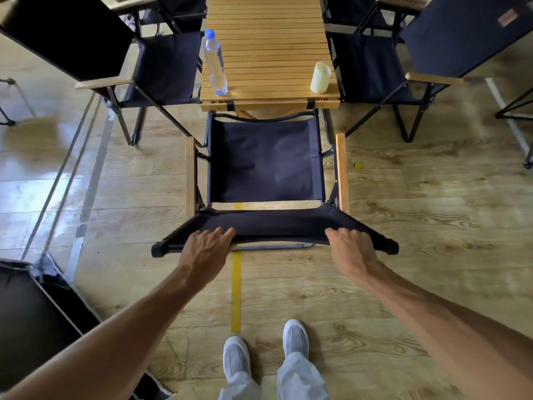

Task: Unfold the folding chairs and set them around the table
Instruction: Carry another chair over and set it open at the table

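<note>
The unfolded black fabric folding chair with wooden armrests stands at the near end of the slatted wooden table, its seat facing the table. The left hand and the right hand both grip the top edge of its backrest, fingers curled over the fabric.

Bare forearms, no sleeves; left hand and right hand ungloved; pale grey trousers; grey slip-on shoes.
</note>
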Motion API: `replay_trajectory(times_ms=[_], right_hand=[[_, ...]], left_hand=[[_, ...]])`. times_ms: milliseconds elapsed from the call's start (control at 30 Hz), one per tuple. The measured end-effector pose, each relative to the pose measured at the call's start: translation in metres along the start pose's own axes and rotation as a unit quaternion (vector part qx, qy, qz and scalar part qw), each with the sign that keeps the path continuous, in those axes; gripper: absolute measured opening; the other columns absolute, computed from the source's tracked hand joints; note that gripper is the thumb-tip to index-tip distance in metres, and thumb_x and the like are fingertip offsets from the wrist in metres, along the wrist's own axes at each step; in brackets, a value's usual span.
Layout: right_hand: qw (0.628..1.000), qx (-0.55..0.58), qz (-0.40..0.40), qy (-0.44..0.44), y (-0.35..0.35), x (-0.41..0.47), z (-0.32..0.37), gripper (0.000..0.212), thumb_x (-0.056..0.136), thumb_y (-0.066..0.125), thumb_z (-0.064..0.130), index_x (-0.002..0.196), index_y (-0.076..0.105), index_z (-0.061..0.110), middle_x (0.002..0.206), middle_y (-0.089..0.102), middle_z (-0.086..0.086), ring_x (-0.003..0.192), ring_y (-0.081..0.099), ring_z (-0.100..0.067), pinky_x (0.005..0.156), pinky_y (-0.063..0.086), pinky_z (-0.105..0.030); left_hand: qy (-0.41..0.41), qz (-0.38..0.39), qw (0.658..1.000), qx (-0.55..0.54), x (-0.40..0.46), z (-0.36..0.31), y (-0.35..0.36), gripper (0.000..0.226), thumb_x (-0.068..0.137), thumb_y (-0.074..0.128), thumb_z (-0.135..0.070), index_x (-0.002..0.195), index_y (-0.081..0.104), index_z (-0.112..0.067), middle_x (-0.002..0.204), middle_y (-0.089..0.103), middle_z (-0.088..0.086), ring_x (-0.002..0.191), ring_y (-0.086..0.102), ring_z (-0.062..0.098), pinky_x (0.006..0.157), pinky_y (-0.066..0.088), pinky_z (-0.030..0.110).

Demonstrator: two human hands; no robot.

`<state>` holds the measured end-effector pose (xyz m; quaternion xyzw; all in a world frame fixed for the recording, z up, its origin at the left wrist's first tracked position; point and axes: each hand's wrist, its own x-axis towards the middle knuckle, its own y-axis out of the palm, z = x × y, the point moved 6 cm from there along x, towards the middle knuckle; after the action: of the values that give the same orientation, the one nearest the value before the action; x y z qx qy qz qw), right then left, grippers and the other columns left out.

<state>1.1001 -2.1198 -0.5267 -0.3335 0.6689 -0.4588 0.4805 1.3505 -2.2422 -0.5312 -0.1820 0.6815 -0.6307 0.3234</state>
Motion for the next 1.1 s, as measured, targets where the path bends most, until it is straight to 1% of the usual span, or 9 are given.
replay_trajectory(times_ms=[100, 267, 367, 500, 633, 733, 867, 967, 1100], right_hand=[[1.000, -0.018, -0.006, 0.004, -0.002, 0.010, -0.001, 0.022, 0.091, 0.051, 0.004, 0.102, 0.060, 0.020, 0.091, 0.069, 0.000, 0.084, 0.070, -0.023, 0.059, 0.035, -0.031], [1.000, 0.003, -0.009, 0.009, -0.007, 0.026, 0.003, 0.024, 0.095, 0.046, 0.004, 0.104, 0.063, 0.019, 0.090, 0.071, -0.002, 0.082, 0.070, -0.024, 0.060, 0.038, -0.031], [1.000, 0.009, -0.002, 0.007, -0.007, 0.029, -0.003, 0.031, 0.095, 0.044, 0.003, 0.112, 0.063, 0.021, 0.093, 0.072, -0.002, 0.084, 0.070, -0.025, 0.062, 0.040, -0.032], [1.000, 0.022, 0.005, -0.017, -0.009, 0.033, -0.005, 0.041, 0.094, 0.045, 0.002, 0.124, 0.061, 0.025, 0.103, 0.071, -0.002, 0.092, 0.069, -0.024, 0.067, 0.041, -0.033], [1.000, 0.010, 0.002, -0.029, -0.007, 0.035, -0.019, 0.043, 0.094, 0.044, 0.002, 0.126, 0.061, 0.025, 0.104, 0.072, -0.002, 0.093, 0.069, -0.024, 0.066, 0.041, -0.033], [0.999, -0.004, -0.006, -0.032, -0.003, 0.031, -0.030, 0.043, 0.092, 0.046, 0.003, 0.124, 0.062, 0.027, 0.099, 0.072, 0.001, 0.089, 0.069, -0.023, 0.063, 0.038, -0.032], [0.999, -0.018, -0.003, -0.046, -0.002, 0.027, -0.016, 0.035, 0.090, 0.050, 0.004, 0.114, 0.064, 0.026, 0.096, 0.071, 0.003, 0.086, 0.069, -0.021, 0.061, 0.039, -0.031], [0.999, -0.016, 0.003, -0.043, -0.005, 0.031, -0.009, 0.030, 0.091, 0.052, 0.003, 0.108, 0.066, 0.023, 0.094, 0.071, 0.002, 0.086, 0.069, -0.021, 0.061, 0.039, -0.030], [0.999, -0.012, 0.019, -0.037, -0.007, 0.032, -0.010, 0.027, 0.092, 0.050, 0.001, 0.103, 0.066, 0.020, 0.096, 0.072, -0.001, 0.089, 0.069, -0.023, 0.064, 0.041, -0.031]], left_hand=[[-0.008, 0.005, 1.000, 0.011, 0.000, 0.001, 0.003, 0.027, 0.103, 0.041, -0.039, 0.120, 0.053, -0.022, 0.100, 0.065, -0.002, 0.082, 0.067, 0.021, 0.058, 0.046, 0.033], [0.025, -0.015, 0.999, 0.027, 0.029, 0.018, -0.013, 0.028, 0.101, 0.044, -0.038, 0.119, 0.056, -0.020, 0.105, 0.067, 0.001, 0.087, 0.068, 0.024, 0.066, 0.050, 0.036], [0.019, -0.005, 0.999, 0.026, 0.032, 0.013, -0.013, 0.032, 0.102, 0.041, -0.040, 0.124, 0.053, -0.021, 0.105, 0.065, 0.000, 0.084, 0.068, 0.023, 0.056, 0.041, 0.033], [0.007, 0.002, 0.999, 0.033, 0.033, 0.013, -0.013, 0.033, 0.103, 0.039, -0.043, 0.126, 0.051, -0.022, 0.100, 0.067, -0.001, 0.082, 0.069, 0.023, 0.057, 0.035, 0.032], [0.013, 0.011, 0.999, 0.028, 0.035, 0.001, -0.014, 0.031, 0.102, 0.042, -0.043, 0.122, 0.054, -0.021, 0.093, 0.070, -0.002, 0.078, 0.069, 0.024, 0.056, 0.035, 0.031], [0.002, 0.022, 1.000, 0.020, 0.029, -0.011, -0.008, 0.031, 0.103, 0.041, -0.043, 0.120, 0.053, -0.021, 0.093, 0.070, -0.002, 0.077, 0.069, 0.024, 0.057, 0.038, 0.031], [-0.018, 0.039, 0.999, 0.025, 0.010, -0.005, -0.002, 0.032, 0.103, 0.037, -0.046, 0.121, 0.050, -0.022, 0.094, 0.070, -0.003, 0.080, 0.069, 0.024, 0.057, 0.038, 0.031], [-0.023, 0.035, 0.998, 0.036, 0.012, 0.001, -0.005, 0.032, 0.103, 0.037, -0.046, 0.122, 0.049, -0.023, 0.094, 0.070, -0.003, 0.079, 0.069, 0.023, 0.056, 0.036, 0.032], [-0.024, 0.036, 0.999, 0.031, 0.014, 0.001, -0.006, 0.032, 0.103, 0.038, -0.044, 0.123, 0.050, -0.022, 0.095, 0.070, -0.002, 0.077, 0.069, 0.025, 0.055, 0.039, 0.032]])
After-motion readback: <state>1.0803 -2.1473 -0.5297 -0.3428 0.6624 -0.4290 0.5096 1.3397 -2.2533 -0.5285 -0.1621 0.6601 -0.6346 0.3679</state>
